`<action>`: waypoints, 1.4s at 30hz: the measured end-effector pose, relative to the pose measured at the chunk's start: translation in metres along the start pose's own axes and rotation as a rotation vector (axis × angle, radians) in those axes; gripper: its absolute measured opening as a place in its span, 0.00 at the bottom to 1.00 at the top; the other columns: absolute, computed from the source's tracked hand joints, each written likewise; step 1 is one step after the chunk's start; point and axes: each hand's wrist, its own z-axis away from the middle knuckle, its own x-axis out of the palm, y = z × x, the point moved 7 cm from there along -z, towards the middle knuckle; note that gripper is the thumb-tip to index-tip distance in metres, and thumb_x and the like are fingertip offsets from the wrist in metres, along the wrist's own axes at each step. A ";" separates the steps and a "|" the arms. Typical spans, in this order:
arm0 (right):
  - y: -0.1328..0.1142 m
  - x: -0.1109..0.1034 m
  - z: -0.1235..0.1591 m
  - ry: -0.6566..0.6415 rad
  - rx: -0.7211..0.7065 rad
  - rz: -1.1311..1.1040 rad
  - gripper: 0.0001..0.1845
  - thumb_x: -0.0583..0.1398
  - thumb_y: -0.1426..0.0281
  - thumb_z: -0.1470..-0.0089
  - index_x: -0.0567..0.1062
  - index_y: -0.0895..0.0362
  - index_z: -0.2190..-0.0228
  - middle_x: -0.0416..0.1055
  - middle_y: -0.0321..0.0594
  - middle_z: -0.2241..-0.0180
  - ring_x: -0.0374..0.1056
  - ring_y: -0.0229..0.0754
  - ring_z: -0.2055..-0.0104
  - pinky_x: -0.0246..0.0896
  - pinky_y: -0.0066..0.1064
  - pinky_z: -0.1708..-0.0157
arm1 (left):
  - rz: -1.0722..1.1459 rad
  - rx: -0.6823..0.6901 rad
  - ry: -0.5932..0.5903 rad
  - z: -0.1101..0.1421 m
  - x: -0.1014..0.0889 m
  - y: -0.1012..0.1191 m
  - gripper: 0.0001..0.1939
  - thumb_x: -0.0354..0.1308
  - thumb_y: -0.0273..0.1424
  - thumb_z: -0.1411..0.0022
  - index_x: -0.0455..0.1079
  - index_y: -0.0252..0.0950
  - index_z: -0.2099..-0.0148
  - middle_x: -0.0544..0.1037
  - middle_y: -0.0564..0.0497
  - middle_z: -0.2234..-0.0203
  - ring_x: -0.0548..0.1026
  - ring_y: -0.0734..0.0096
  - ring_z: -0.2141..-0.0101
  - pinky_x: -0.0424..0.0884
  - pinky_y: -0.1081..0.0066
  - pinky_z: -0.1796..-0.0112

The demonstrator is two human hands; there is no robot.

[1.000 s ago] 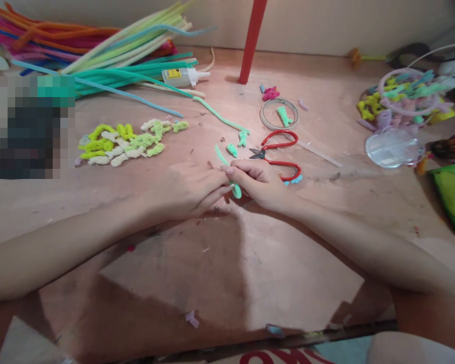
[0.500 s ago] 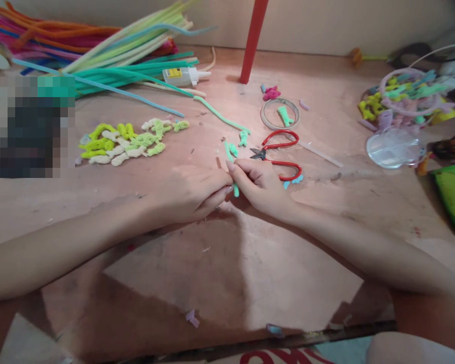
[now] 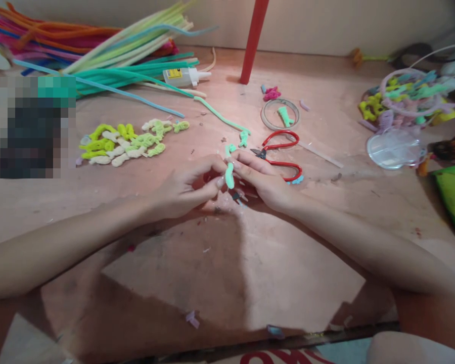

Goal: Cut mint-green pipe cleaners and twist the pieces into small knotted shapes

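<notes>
piece (image 3: 229, 174) now bent | two hands (image 3: 227, 178) pinching; one scissors (image 3: 278, 154)

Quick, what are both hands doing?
Left hand: pinching the green pipe cleaner.
Right hand: pinching it too.

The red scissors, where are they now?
In the head view the red scissors lie on the table, right of centre, just beyond the right hand.
</notes>
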 end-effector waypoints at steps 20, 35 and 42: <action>0.002 -0.013 -0.004 0.177 -0.193 -0.063 0.22 0.76 0.63 0.42 0.68 0.50 0.60 0.73 0.25 0.68 0.67 0.32 0.73 0.74 0.26 0.67 | -0.588 0.102 -0.022 -0.004 -0.008 0.001 0.08 0.55 0.34 0.23 0.73 0.38 0.55 0.79 0.51 0.70 0.77 0.63 0.68 0.69 0.63 0.63; 0.005 -0.016 -0.002 0.248 -0.264 0.163 0.13 0.67 0.68 0.38 0.66 0.49 0.61 0.73 0.31 0.64 0.73 0.37 0.62 0.72 0.28 0.63 | -1.081 0.376 0.054 -0.002 0.007 0.028 0.14 0.52 0.29 0.22 0.77 0.34 0.60 0.83 0.45 0.71 0.78 0.58 0.69 0.65 0.58 0.67; 0.003 -0.017 0.000 0.243 -0.279 0.146 0.16 0.70 0.66 0.36 0.67 0.49 0.60 0.74 0.31 0.63 0.72 0.37 0.62 0.73 0.28 0.63 | -1.144 0.416 0.050 -0.001 0.007 0.030 0.14 0.53 0.29 0.23 0.76 0.34 0.61 0.83 0.46 0.71 0.79 0.59 0.70 0.67 0.59 0.67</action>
